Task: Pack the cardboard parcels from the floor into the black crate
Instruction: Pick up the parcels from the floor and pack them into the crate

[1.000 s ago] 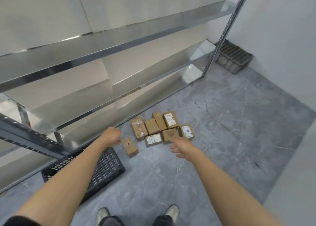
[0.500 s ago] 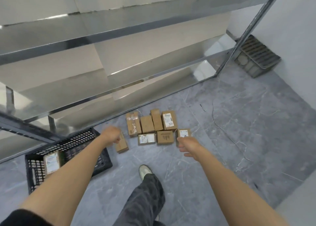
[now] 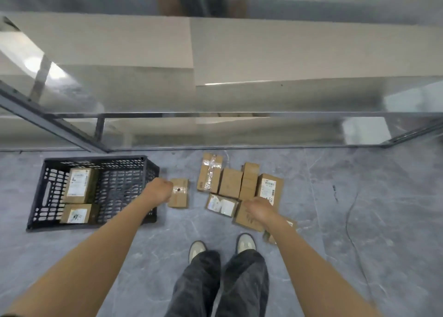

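Note:
The black crate stands on the floor at the left, with two labelled cardboard parcels lying in its left half. A lone parcel lies just right of the crate. Several more parcels are bunched together further right, one wrapped in clear tape. My left hand hangs loosely curled between the crate and the lone parcel, holding nothing. My right hand hovers over the front of the bunch, fingers pointing down, and hides part of a parcel.
A metal shelf rack runs along the far side, its lowest shelf edge just behind the crate and parcels. My two shoes stand on the grey floor right in front of the bunch. A thin dark line crosses the floor at right.
The view has swung to face the rack squarely, and the whole crate now shows at left. Both feet stand together. My right hand has moved over the front parcels; my left stays beside the lone parcel.

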